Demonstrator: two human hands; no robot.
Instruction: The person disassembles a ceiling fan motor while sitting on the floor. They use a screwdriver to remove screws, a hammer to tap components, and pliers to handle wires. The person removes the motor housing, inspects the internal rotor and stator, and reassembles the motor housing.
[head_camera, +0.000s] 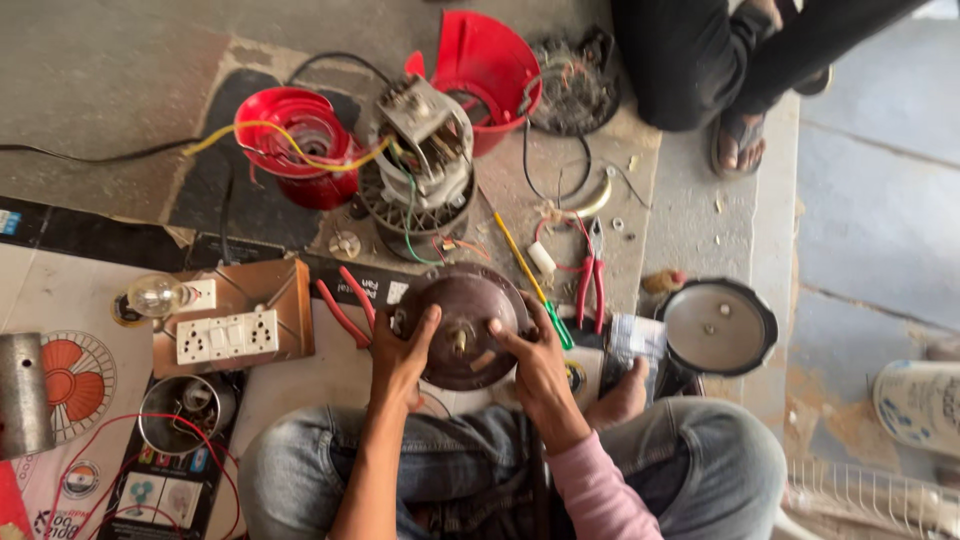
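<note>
A round dark brown motor housing (463, 300) with a short shaft at its centre sits above my lap. My left hand (401, 352) grips its left rim and my right hand (534, 358) grips its right rim. Just beyond it stands an exposed electric motor (422, 160) with wires, next to a red plastic housing (297, 143) and a red cone-shaped cover (483, 70).
Red-handled pliers (345, 305) lie left of the housing; another pair (591, 280) and a yellow-green screwdriver (530, 280) lie right. A wooden switchboard (235, 320) with a bulb is at the left. A black round lid (717, 327) rests right. Another person's legs (720, 70) are at top right.
</note>
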